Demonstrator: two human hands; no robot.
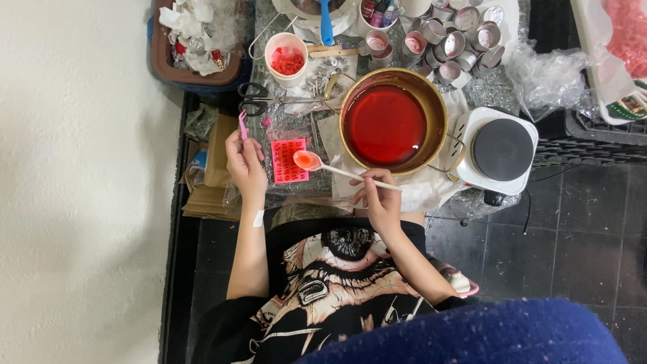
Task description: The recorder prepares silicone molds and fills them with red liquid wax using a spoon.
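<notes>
1. Holding a spoon [309, 161] of red liquid over the pink mold [288, 161], the right hand [379, 197] pinches its handle.
2. Left hand [244, 162] grips a pink stick [242, 125] beside the mold.
3. Pot [393, 121] stands just right.

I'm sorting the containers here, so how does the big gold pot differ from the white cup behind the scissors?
The gold pot is wide, shallow and metallic; the white cup is narrow and taller for its width. The pot holds smooth red liquid; the cup holds loose red chunks. The pot has wire handles; the cup shows none. Both are round, open-topped and hold red material.
</notes>
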